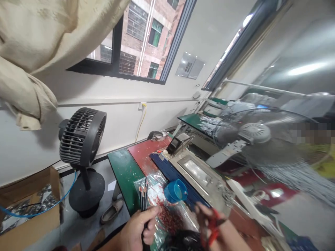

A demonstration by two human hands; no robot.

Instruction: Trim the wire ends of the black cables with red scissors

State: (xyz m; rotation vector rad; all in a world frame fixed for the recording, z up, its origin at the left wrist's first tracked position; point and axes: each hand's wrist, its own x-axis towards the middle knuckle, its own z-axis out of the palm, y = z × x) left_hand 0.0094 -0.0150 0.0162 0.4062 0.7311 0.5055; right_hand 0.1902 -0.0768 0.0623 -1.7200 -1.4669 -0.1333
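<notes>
My left hand point(141, 223) is closed around a bundle of thin black cables point(143, 198), whose reddish stripped ends point up and away from me. To its right, my right hand point(209, 219) is smeared by motion. Its fingers curl round a red-handled tool point(214, 225) that looks like small cutters; the blur hides the exact kind. Between the hands, clear plastic sheeting point(157, 179) covers part of the table and carries a heap of tiny red scraps point(167, 214). A mass of black cable point(183, 240) lies at the bottom edge. Beyond it stands a translucent blue cup point(176, 191).
A beige machine point(196, 170) on a blue base runs along the table's right side. Behind it is a blurred large fan point(253, 132). On the left stand a black floor fan point(83, 139), an open cardboard box point(34, 223) and a shoe point(111, 211).
</notes>
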